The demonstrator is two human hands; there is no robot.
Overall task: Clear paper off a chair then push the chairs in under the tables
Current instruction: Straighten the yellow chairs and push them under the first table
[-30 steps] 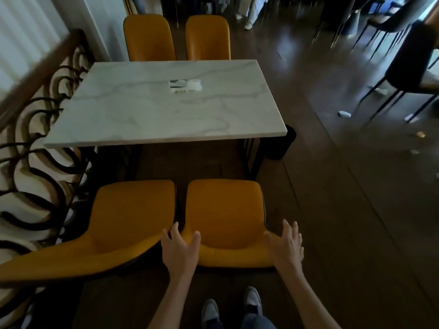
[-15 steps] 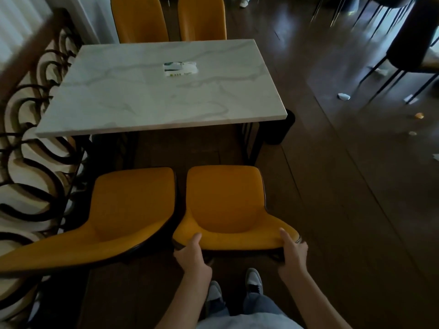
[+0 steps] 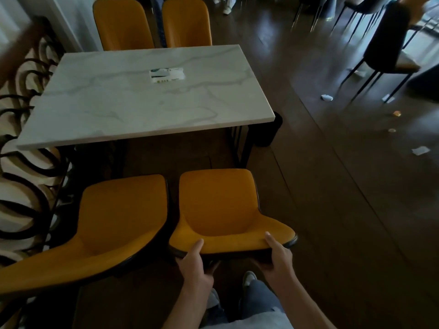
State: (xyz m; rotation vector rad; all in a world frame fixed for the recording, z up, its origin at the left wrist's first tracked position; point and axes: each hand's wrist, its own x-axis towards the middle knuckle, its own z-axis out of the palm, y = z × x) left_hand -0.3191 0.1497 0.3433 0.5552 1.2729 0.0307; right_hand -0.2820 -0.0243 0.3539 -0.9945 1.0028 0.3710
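Two orange chairs stand pulled out in front of a white marble table (image 3: 133, 110). My left hand (image 3: 193, 264) and my right hand (image 3: 276, 255) both grip the top edge of the backrest of the right orange chair (image 3: 223, 205), thumbs on its front face. The left orange chair (image 3: 114, 217) stands beside it, untouched. A folded printed paper (image 3: 167, 75) lies on the tabletop near its far middle. Both seats show bare.
Two more orange chairs (image 3: 123, 24) sit tucked in at the table's far side. A dark scrolled railing (image 3: 26, 162) runs along the left. Dark chairs (image 3: 384, 43) stand at the far right, with paper scraps (image 3: 326, 97) scattered on the dark wood floor.
My open hands came down from above the right chair's backrest and closed on its top edge. The view shifted, and the chair sits slightly further forward.
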